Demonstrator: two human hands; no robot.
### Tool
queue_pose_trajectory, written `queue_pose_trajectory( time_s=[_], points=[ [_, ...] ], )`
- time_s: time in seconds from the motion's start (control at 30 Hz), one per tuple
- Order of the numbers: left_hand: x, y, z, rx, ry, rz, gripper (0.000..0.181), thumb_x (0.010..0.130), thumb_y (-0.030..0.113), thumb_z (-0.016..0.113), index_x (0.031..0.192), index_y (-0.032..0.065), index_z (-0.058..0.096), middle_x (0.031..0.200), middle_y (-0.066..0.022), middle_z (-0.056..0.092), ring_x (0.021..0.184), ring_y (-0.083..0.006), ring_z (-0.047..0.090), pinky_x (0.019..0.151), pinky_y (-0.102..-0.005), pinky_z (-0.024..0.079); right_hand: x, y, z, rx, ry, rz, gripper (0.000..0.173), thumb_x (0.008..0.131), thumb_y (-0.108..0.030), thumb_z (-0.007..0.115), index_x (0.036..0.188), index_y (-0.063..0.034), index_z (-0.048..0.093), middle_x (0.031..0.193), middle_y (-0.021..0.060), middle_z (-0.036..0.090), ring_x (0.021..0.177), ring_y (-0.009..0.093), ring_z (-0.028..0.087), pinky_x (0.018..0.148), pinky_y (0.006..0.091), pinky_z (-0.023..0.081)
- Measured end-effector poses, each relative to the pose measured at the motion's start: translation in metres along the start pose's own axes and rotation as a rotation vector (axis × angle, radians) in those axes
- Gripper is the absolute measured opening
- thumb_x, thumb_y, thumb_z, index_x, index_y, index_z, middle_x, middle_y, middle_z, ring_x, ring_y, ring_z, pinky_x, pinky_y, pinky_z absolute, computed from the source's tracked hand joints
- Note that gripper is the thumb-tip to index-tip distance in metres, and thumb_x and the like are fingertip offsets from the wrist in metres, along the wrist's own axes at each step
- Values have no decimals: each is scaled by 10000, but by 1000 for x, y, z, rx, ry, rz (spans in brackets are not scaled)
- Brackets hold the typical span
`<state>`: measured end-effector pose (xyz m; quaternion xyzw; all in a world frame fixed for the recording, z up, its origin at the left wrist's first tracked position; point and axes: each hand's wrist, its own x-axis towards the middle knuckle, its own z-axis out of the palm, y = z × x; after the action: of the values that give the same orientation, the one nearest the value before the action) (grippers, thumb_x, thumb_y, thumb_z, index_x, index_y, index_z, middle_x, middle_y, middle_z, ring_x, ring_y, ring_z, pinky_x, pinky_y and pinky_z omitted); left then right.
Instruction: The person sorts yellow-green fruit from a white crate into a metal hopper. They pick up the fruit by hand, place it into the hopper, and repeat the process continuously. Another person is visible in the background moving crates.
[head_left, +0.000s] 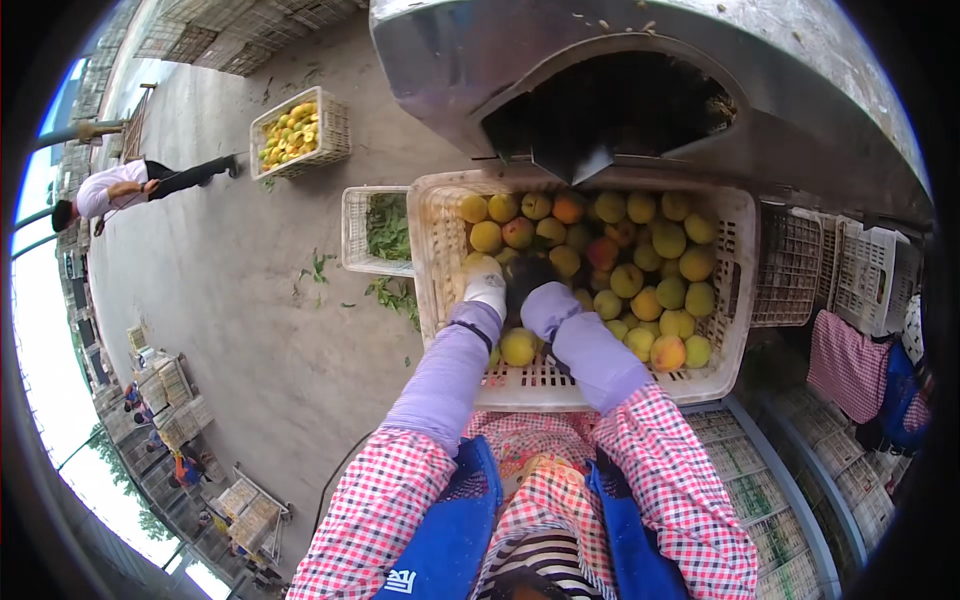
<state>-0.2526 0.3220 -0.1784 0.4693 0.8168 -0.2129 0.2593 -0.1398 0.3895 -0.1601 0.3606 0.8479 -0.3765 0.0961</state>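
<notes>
Before me stands a white plastic crate (739, 300) with yellow-green peaches (626, 280), some blushed red. My left hand (486, 283), in a white glove, reaches down among the fruit on the crate's left side. Close beside it my right hand (531, 276), in a dark glove, is also low among the peaches. The fingers of both hands are hidden or blurred, so I cannot tell whether either one grips a fruit. Purple sleeve covers reach up both forearms. Just beyond the crate, a metal machine housing (442, 82) has a dark opening above the fruit.
Left of the crate, a smaller white crate (356, 229) holds green leaves (388, 225). Farther off, a crate (321, 131) of yellow fruit stands on the concrete floor, and a person (112, 187) stands beyond it. Empty crates (787, 262) and a metal frame (784, 487) are at right.
</notes>
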Motion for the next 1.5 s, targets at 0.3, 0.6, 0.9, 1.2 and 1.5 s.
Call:
queue_pose_trajectory(
  time_s=[0.3,0.6,0.9,1.2,1.5],
  points=[
    [-126,-31,-165,-2347,-594,313,428,965,231,584,1294,-41,619,1169,-144,683,1043,-221,677,923,-398,557,-103,-29,-189,1013,157,-297,990,706,-279,941,1517,-20,436,1481,138,521,1377,256,499,1164,391,391],
    [-156,-13,-266,-1603,-132,634,462,958,249,619,1330,-26,606,1248,-179,662,1096,-262,669,896,-392,556,-145,-81,-234,551,739,-287,941,628,-230,971,1417,16,521,1503,250,474,1369,384,512,1128,452,444],
    [-162,-14,-278,-1984,-256,396,511,995,322,576,1370,-26,576,1251,-104,639,1108,-184,639,939,-329,524,-108,-94,-245,157,1229,-248,804,625,-344,967,1281,-11,644,1334,218,573,1171,382,591,987,496,494],
    [-142,-9,-235,-2471,-218,309,448,1078,304,525,1440,41,530,1371,-153,613,1199,-268,634,1003,-422,538,10,-60,-235,-109,1266,-178,796,665,-465,905,1294,-55,642,1192,175,660,1088,409,613,946,520,485],
    [-119,-15,-227,-2689,-316,539,473,1090,315,491,1469,32,491,1448,-121,546,1306,-262,566,1135,-441,458,-63,-107,-280,89,1039,-432,820,769,-530,830,1356,-18,576,1275,220,618,1196,432,559,1044,549,415]
  ],
)
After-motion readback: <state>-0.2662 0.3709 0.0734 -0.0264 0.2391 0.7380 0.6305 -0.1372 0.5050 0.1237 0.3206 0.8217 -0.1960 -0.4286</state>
